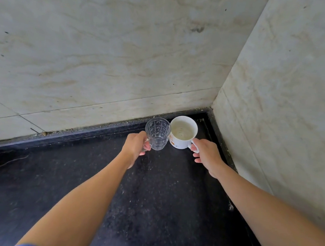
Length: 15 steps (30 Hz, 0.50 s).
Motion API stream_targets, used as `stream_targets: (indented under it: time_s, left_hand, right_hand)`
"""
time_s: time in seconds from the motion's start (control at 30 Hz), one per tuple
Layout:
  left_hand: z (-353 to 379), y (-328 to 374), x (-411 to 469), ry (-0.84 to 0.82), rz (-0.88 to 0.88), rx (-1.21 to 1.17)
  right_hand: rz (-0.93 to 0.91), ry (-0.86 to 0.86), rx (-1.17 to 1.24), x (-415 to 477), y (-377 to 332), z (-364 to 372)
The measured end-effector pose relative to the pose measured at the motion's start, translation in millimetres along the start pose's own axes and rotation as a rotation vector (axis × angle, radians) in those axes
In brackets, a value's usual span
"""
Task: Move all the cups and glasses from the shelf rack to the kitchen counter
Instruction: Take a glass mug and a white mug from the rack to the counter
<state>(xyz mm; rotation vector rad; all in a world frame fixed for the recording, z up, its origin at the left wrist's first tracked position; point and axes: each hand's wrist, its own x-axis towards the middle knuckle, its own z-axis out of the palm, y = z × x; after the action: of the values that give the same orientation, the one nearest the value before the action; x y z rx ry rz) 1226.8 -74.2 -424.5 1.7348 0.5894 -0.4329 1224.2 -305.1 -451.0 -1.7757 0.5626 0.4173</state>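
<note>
Head view, looking steeply down, close over a dark counter [148, 211] corner, perhaps tilted.

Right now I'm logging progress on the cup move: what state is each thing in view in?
Clear patterned drinking glass: upright, empty, gripped by the left hand.
White ceramic mug with printed side: upright, no drink visible inside, held at its handle by the right hand.
Black speckled stone counter: dusty; whether either vessel touches it is unclear.

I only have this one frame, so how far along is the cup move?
Nothing stands alone on the counter yet. In hand: the left hand holds a clear glass, the right hand grips a white mug by its handle, both near the corner. The shelf rack is out of view.
</note>
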Motion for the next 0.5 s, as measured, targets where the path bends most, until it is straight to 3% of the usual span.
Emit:
stream_targets:
  time_s: [0.07,0.13,0.2,0.3,0.4,0.5]
  left_hand:
    - [-3,-1,2,0.005,0.044,0.046]
    - [-7,-1,-1,0.027,0.098,0.162]
    - [-15,-4,-9,0.048,0.129,0.348]
    - [-36,-16,-30,0.105,0.165,0.615]
    - [-65,-31,-68,0.132,0.197,0.801]
    - [-98,-48,-114,0.159,0.180,0.959]
  right_hand:
    - [-0.059,0.020,-0.111,-3,0,-1]
    - [-0.171,0.082,-0.406,-11,-1,-2]
    - [-0.316,0.175,-0.705,-23,-5,-2]
    - [-0.535,0.252,-0.959,-43,-20,5]
    - [-0.704,0.196,-1.097,-67,-47,23]
    - [-0.857,0.016,-1.150,-99,-68,56]
